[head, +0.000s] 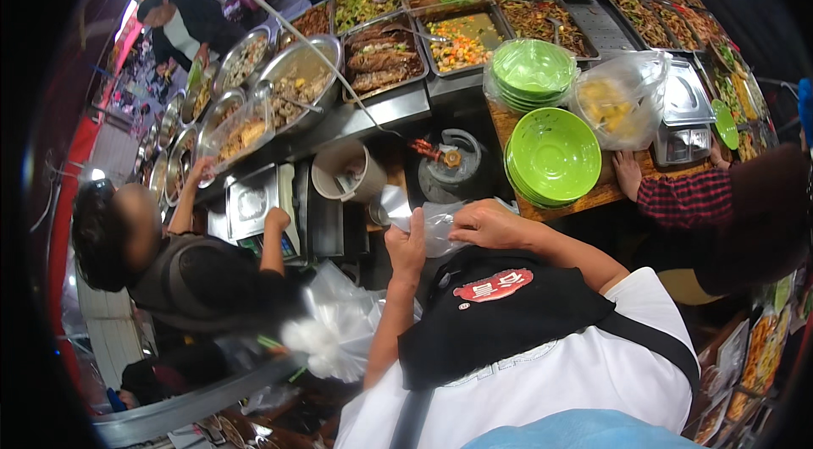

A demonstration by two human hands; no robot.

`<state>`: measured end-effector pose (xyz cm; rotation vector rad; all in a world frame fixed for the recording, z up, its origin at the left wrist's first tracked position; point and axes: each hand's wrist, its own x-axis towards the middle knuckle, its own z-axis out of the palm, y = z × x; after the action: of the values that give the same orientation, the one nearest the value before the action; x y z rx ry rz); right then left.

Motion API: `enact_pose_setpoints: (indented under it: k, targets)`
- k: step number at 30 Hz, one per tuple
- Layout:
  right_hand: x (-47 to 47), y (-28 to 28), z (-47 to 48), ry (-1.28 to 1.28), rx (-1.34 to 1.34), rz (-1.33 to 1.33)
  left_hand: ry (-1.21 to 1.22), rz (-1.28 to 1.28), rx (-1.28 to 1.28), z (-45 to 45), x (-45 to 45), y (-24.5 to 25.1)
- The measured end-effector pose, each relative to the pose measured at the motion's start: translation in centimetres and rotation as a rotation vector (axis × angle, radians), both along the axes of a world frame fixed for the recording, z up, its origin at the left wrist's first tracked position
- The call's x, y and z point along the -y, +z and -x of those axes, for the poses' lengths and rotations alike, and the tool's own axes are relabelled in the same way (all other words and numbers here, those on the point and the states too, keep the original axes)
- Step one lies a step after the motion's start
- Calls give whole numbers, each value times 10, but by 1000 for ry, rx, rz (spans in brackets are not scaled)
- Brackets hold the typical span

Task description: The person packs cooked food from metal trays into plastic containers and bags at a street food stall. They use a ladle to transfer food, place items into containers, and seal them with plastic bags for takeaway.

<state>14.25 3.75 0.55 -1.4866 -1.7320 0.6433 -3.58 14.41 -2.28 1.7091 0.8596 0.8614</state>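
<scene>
My left hand (406, 244) is closed around the base of a shiny, silvery object (396, 209) that sticks up past my thumb; its kind cannot be told. Clear plastic bag film (438, 230) spans the gap to my right hand (486, 224), whose curled fingers pinch it. Both hands are in front of my black apron (508, 315). Just beyond them stand a gas cylinder (450, 163) with an orange valve knob and a whitish bucket (348, 171). To the right of these, a stack of green bowls (554, 153) rests on a wooden board.
Steel trays of cooked food (384, 58) line the far counter. A bag-wrapped bowl stack (532, 71) and a bag of yellow food (613, 103) stand beyond the green bowls. A co-worker (190, 284) is at a scale (286, 214) on the left; another person's sleeve (686, 198) is at the right.
</scene>
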Motion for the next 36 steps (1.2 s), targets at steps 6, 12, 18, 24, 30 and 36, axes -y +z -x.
enact_pose_setpoints:
  k: [6,12,18,24,30,36]
  targets:
    - [-12,9,-8,31,-185,126,13,-268,-17,-17,8,10]
    - [-23,0,4,38,-369,323,107,-117,-110,-9,0,12]
    - [-18,-8,10,93,-698,600,86,-11,-194,4,1,14]
    - [-19,-2,15,-281,-766,296,350,-380,-260,9,12,-8]
    - [-17,-24,17,-46,-221,-131,-113,701,46,-6,34,30]
    - [-8,-7,-6,-39,-802,564,-112,828,172,2,33,5]
